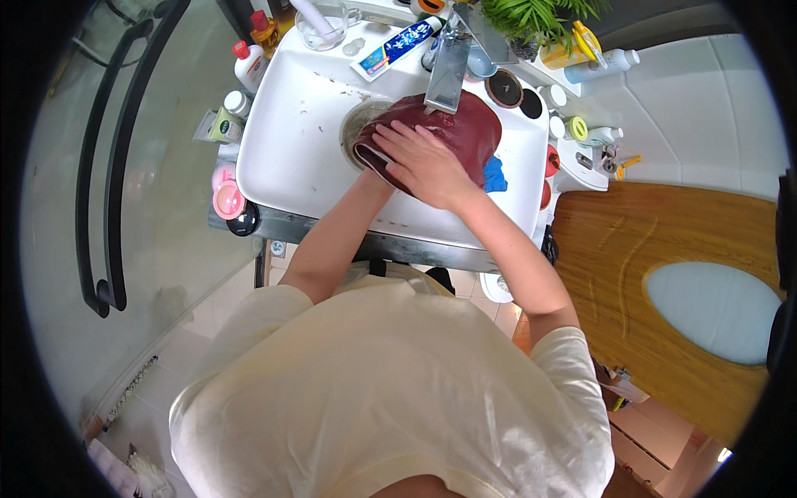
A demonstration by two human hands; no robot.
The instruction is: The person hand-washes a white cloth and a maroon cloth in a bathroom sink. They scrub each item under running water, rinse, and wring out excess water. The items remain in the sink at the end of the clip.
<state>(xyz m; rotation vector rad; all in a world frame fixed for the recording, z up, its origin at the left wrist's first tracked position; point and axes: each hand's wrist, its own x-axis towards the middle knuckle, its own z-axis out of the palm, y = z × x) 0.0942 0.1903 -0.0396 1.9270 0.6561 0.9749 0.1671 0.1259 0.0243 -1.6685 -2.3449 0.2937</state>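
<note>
A dark red leather-like item, perhaps a bag or a boot [473,134], lies in the white washbasin [280,143] under the metal faucet [449,75]. My right hand [426,165] rests flat on its outer surface, fingers spread. My left forearm reaches to its dark opening; the left hand is hidden inside or beneath it, and which of these cannot be told. A crumpled blue cloth [495,175] touches the item's right side. Partly covered by the item is the round drain area [353,134]. Small dark specks dot the basin.
A toothpaste tube [398,50] and a glass cup [320,28] stand along the back rim. Bottles [250,65] and a pink compact [229,200] line the left side. Round black lids [504,88], more bottles and a potted plant [529,18] are at the right.
</note>
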